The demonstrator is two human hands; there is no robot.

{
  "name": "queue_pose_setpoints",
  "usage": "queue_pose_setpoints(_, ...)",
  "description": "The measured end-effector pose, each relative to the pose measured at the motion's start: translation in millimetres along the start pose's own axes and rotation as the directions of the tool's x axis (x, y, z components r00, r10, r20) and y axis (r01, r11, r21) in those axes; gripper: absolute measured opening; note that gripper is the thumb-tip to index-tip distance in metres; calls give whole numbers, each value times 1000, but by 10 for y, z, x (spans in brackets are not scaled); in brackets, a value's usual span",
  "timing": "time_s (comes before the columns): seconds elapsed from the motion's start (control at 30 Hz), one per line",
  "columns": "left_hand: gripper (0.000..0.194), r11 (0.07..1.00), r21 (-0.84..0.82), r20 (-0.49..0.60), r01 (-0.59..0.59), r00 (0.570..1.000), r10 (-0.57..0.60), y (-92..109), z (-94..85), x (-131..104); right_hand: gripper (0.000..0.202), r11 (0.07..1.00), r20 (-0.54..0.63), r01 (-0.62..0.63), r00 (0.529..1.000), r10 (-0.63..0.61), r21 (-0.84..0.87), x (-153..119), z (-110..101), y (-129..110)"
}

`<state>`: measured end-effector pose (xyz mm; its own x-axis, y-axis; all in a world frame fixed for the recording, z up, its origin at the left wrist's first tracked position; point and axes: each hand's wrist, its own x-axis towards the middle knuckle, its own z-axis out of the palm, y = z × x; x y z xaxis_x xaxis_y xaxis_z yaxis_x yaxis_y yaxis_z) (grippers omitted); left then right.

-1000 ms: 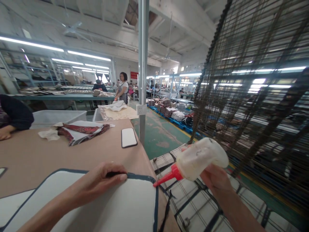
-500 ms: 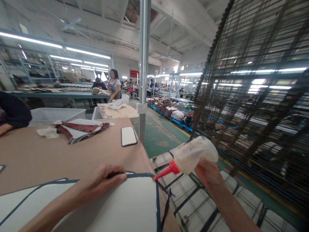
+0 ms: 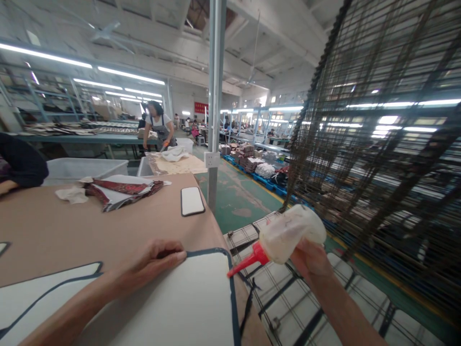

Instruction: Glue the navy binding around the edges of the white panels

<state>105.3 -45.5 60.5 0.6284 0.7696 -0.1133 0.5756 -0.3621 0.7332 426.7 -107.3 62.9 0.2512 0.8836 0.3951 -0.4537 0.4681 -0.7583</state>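
Observation:
My left hand (image 3: 160,259) grips the top edge of a white panel with a dark blue border (image 3: 187,298), thumb on top and fingers curled. In my right hand (image 3: 309,257) is a translucent squeeze bottle (image 3: 291,233), tilted down to the left. Its red nozzle (image 3: 248,262) points at the panel's right border, just below the rounded corner, with the tip at or very close to it. More white panels with dark edging (image 3: 46,290) lie at the left, partly under my left forearm.
The brown table (image 3: 144,221) holds a small white panel (image 3: 192,201) and patterned fabric pieces (image 3: 124,190). A dark sleeve (image 3: 23,161) shows at far left. Beyond stand a person (image 3: 158,127) and a post (image 3: 213,105). Wire racks (image 3: 378,144) fill the right.
The nozzle tip has moved from the panel's corner a little down its right border. The panel has shifted slightly up and left with my left hand. The person behind leans over the far table.

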Motion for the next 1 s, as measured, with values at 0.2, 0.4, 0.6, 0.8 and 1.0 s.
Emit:
queue_pose_setpoints(0.2,46,999,-38,-12,2,1000,-2,-77,3,33,46,1000,-4,-17,1000,17,-5,-32,27,-14)
queue_pose_setpoints(0.4,45,997,-80,-22,1,1000,-2,-137,8,50,47,1000,-18,-13,1000,13,7,-69,38,-5)
queue_pose_setpoints(0.6,45,993,-118,-5,15,1000,-16,-169,-4,79,54,999,-2,-44,999,44,21,-103,18,0)
queue_pose_setpoints(0.8,42,973,-221,12,62,998,-61,-211,-15,105,60,996,-13,-85,996,85,0,-129,6,10)
queue_pose_setpoints(1.0,40,977,-208,-71,41,996,-57,-132,-54,103,54,993,-54,-116,992,114,-24,-130,11,28)
